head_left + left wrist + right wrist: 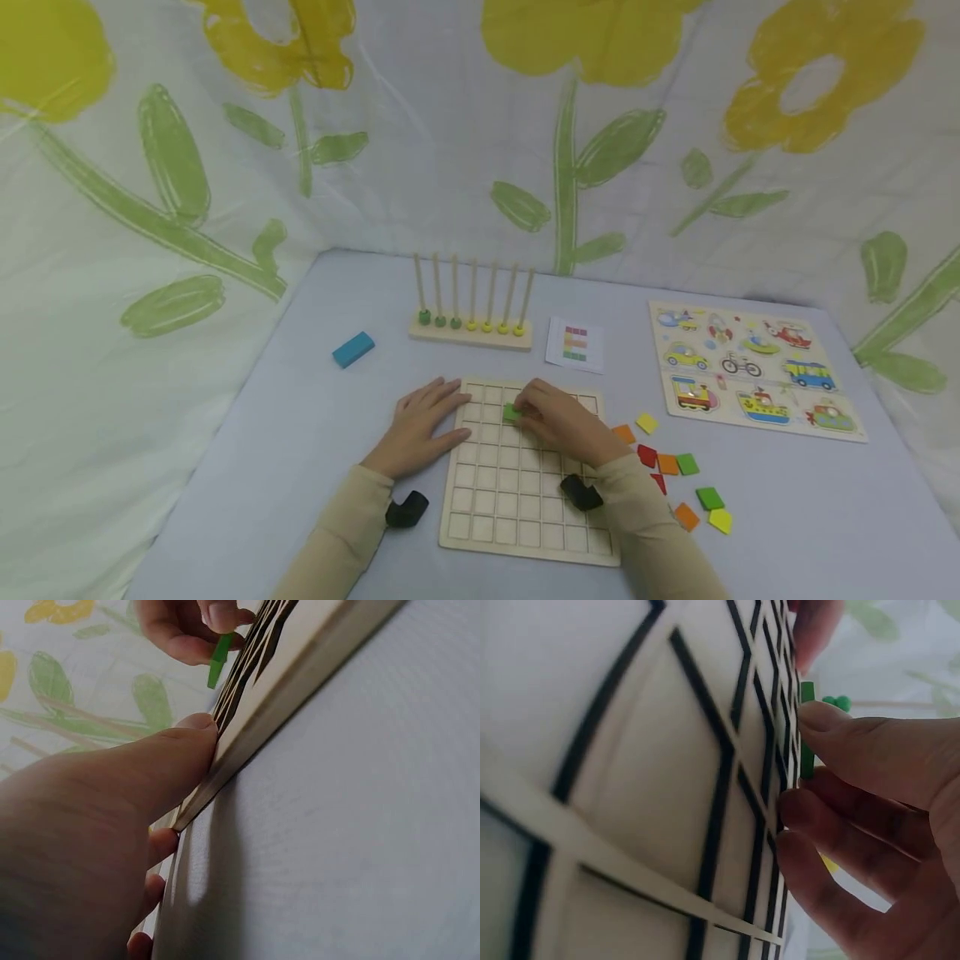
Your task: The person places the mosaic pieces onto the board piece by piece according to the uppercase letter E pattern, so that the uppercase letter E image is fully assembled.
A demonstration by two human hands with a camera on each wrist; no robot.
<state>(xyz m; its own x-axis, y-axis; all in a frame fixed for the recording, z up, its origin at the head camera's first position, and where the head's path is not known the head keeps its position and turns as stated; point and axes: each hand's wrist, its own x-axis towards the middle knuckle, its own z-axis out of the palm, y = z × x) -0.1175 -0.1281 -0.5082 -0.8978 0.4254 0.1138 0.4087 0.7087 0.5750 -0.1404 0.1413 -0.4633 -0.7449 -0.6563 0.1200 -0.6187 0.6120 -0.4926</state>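
Note:
A wooden grid board (486, 504) with square recesses lies on the table. Near its upper part, my right hand (564, 421) pinches a green square tile (512, 412) between thumb and fingers. In the right wrist view the tile (808, 735) stands on edge beside the thumb, close over the grid. My left hand (422, 429) rests at the board's left edge, its fingers spread and thumb touching the rim. The left wrist view shows that thumb (187, 742) against the board's side, with the green tile (219, 661) beyond it in the other hand.
Several loose tiles, including an orange one (686, 517) and a yellow one (720, 522), lie right of the board. Behind stand a bead peg rack (471, 333), a pattern card (574, 343) and a blue block (353, 350). A vehicle puzzle board (757, 371) lies far right.

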